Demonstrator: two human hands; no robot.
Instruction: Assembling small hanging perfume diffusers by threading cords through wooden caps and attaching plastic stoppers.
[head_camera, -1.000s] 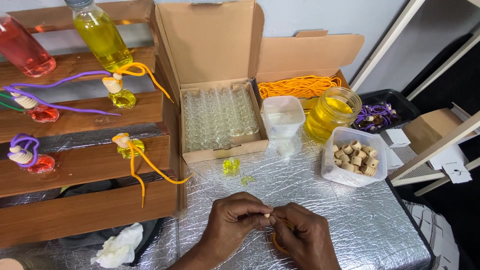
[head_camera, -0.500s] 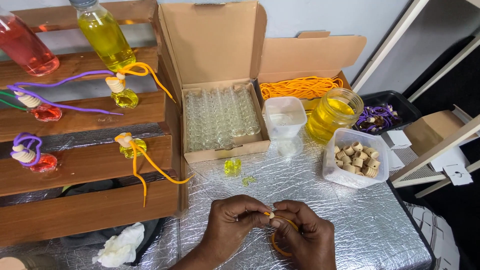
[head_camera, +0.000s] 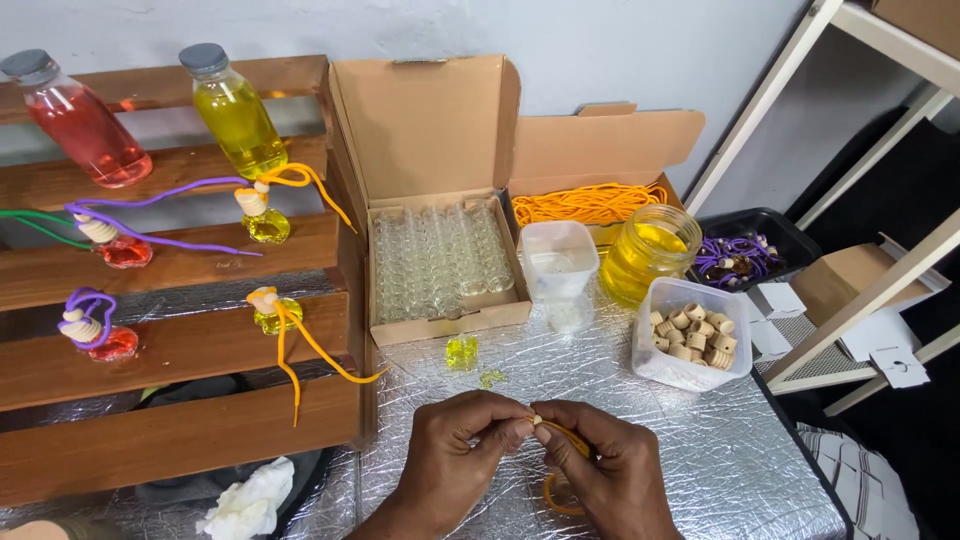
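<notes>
I see my left hand and my right hand close together low in the view, over a table covered with silver foil; the fingertips of both are pressed together on a small wooden bead, and an orange cord goes from the bead under my right hand and makes a loop below it; I cannot tell if the cord is already through the bead.

Just beyond the hands lie a tiny yellow bottle and a small yellow piece beside it; nothing stands between them and my fingers. Behind them there is an open cardboard box of clear small bottles, too many for me to count; to its right a second open box with orange cords, one white plastic tub, one glass jar of yellow liquid, one clear tub of wooden beads, and one black tray with purple cords.

On the left stands a wooden slatted rack; on it I count two big bottles, one red and one yellow, and four small finished bottles with cords, two red and two yellow. A white crumpled tissue lies under the rack. The wall behind is pale; a white shelf frame stands at the right.
</notes>
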